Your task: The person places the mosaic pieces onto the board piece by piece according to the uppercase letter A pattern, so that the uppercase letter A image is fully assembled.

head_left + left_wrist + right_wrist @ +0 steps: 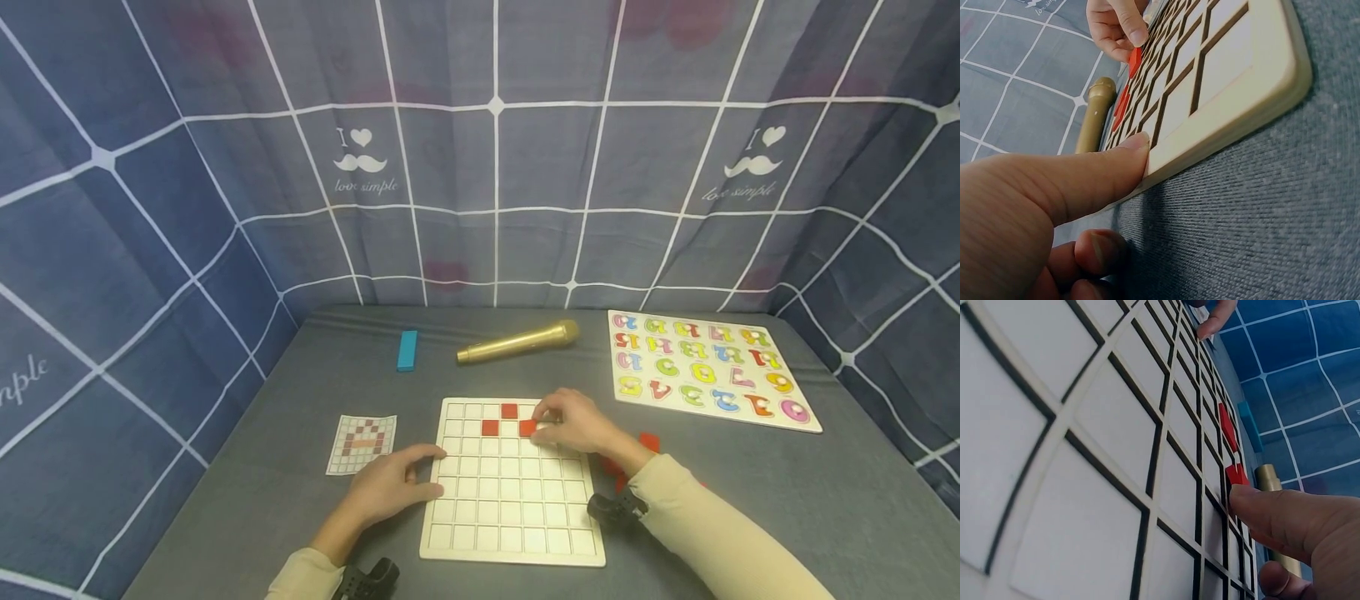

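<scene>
A white grid board [517, 492] lies flat on the table. Two red square tiles sit in its upper cells, one in the top row [509, 411] and one in the second row [490, 428]. My right hand [577, 423] pinches another red square tile [528, 428] at a second-row cell; whether it lies fully seated is unclear. My left hand [392, 485] rests at the board's left edge, thumb and forefinger spread apart and touching it. In the left wrist view the thumb [1097, 178] presses the rim, with the other fingers loosely bent below.
Left of the board lies a pattern card [362, 445]. Behind are a blue stick-like block [407, 351] and a gold microphone [517, 342]. A number puzzle board [708, 371] lies at the back right. Loose red tiles [649, 442] lie partly hidden under the right forearm.
</scene>
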`<action>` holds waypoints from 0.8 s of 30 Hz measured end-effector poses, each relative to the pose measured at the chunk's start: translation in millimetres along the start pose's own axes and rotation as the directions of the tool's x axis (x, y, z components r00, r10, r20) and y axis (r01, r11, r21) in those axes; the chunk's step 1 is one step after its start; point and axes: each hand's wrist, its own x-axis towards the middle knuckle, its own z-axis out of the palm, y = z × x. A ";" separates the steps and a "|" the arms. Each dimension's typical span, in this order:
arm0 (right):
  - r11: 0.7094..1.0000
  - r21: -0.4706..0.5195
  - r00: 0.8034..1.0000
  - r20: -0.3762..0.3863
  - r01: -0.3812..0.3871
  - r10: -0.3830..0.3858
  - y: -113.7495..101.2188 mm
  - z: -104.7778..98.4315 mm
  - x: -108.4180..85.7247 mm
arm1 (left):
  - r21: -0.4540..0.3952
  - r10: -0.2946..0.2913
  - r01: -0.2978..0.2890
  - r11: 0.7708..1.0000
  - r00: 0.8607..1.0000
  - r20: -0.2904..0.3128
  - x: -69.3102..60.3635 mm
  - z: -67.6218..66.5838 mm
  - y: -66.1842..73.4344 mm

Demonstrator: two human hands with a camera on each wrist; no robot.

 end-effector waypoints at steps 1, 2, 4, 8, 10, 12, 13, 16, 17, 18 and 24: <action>1.000 0.003 1.000 0.000 -0.004 0.004 -0.3 0.0 0.0 | 0.002 0.001 -0.001 1.000 1.000 -0.001 0.0 -0.2 -0.1; 1.000 0.006 1.000 0.002 -0.008 0.008 -0.6 0.0 -0.1 | 0.003 0.002 -0.002 1.000 1.000 -0.003 0.0 -0.3 -0.1; 1.000 0.011 1.000 0.004 -0.018 0.018 -1.3 -0.1 -0.1 | 0.004 0.002 -0.002 1.000 1.000 -0.004 0.1 -0.4 -0.3; 0.999 0.012 0.999 0.012 -0.035 0.035 -3.0 -0.5 -0.1 | 0.003 0.000 0.000 1.000 1.000 -0.006 0.5 -0.1 -0.5; 0.999 0.009 0.999 0.015 -0.038 0.038 -3.7 -0.9 -0.3 | 0.001 -0.002 0.002 1.000 1.000 -0.007 0.6 0.1 -0.6; 0.999 0.008 0.999 0.018 -0.038 0.038 -4.4 -1.5 -0.6 | 0.001 -0.001 0.001 1.000 1.000 -0.009 0.7 0.4 -0.7; 0.999 0.008 0.999 0.019 -0.038 0.038 -4.8 -1.7 -0.8 | 0.000 -0.002 0.002 1.000 1.000 -0.009 0.7 0.5 -0.8; 0.999 0.009 0.999 0.021 -0.040 0.039 -6.0 -2.3 -1.3 | -0.002 -0.004 0.004 1.000 1.000 -0.008 0.7 0.7 -0.8; 0.999 0.008 0.999 0.020 -0.041 0.041 -6.3 -2.5 -1.4 | -0.002 -0.005 0.005 1.000 1.000 -0.009 0.7 0.8 -0.8; 0.999 0.006 0.999 0.018 -0.040 0.040 -6.4 -2.4 -1.4 | -0.003 -0.004 0.004 1.000 1.000 -0.009 0.7 0.8 -0.8; 0.999 -0.017 0.999 0.012 -0.033 0.033 -5.3 -0.3 -1.5 | -0.001 -0.003 0.003 1.000 1.000 -0.003 0.1 0.8 -0.3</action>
